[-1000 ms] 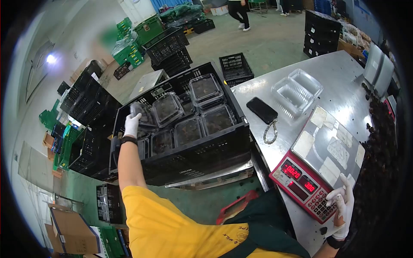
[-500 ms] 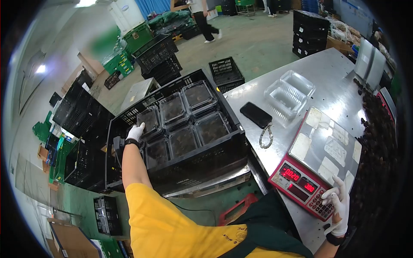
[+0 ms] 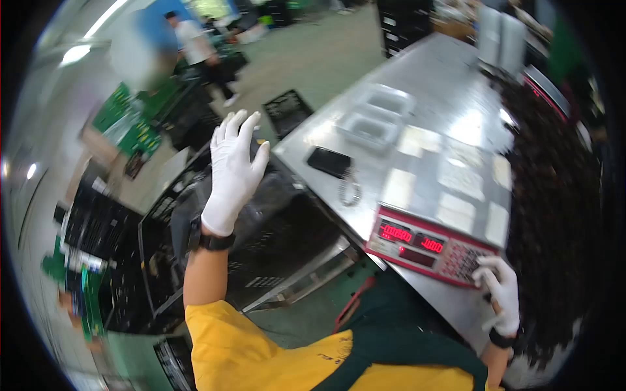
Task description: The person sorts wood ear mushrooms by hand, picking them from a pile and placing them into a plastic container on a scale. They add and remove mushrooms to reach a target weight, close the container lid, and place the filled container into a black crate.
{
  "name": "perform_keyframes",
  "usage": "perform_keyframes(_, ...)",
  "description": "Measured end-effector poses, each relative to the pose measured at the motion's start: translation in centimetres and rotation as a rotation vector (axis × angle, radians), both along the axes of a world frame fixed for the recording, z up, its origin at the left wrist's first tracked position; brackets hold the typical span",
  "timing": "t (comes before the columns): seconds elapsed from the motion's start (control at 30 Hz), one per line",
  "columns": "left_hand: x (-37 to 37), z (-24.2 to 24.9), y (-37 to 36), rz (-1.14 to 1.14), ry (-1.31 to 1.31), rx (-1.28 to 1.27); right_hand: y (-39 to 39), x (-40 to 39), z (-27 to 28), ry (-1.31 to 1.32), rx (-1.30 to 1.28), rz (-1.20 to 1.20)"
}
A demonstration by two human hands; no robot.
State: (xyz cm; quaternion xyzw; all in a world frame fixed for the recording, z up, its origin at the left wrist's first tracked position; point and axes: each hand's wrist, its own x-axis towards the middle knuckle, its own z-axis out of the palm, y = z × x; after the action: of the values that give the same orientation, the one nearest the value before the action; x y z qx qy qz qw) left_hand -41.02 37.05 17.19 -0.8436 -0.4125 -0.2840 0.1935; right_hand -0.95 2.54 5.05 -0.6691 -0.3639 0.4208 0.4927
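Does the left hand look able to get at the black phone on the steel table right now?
Probably yes: the left hand is raised, open and empty, and the phone lies uncovered near the table edge.

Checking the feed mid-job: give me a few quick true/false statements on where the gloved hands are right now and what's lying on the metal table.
1. The white-gloved left hand is raised with fingers spread and holds nothing. True.
2. The white-gloved right hand lies flat on the black phone. False: it rests at the keypad corner of the red weighing scale.
3. The black phone lies on the steel table, apart from the scale. True.
4. The clear plastic clamshell trays sit on the scale's platform. False: they sit on the table beyond the phone.
5. The scale's displays are dark. False: red digits glow.
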Motion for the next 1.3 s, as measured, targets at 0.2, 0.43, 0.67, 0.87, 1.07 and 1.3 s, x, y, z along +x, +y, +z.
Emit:
perform_keyframes(0.2, 18.5, -3.5, -7.9, -0.634, 0.136, -0.202, -4.8, -1.3, -1.8, -0.076, -0.015, -0.155)
perform_keyframes(0.43, 26.3, -10.0, 1.2, -0.493, 0.048, -0.192, -12.1, -2.0, -7.9, -0.017, 0.025, -0.438)
perform_keyframes(0.67, 24.0, -22.7, 20.1, -0.351, -0.096, -0.910, -13.6, -1.9, -11.0, -0.263, 0.031, -0.494)
perform_keyframes(0.87, 26.1, -19.4, 13.9, -0.057, 0.016, -0.673, -13.1, -2.3, -11.8, -0.288, 0.116, -0.589)
perform_keyframes(1.07, 25.8, -20.1, 14.6, -0.175, -0.026, -0.569, -13.1, -2.3, -12.4, -0.272, 0.052, -0.627)
perform_keyframes(1.3, 25.0, -18.9, 14.0, -0.219, -0.090, -0.603, -13.1, -2.2, -11.9, -0.220, 0.028, -0.603)
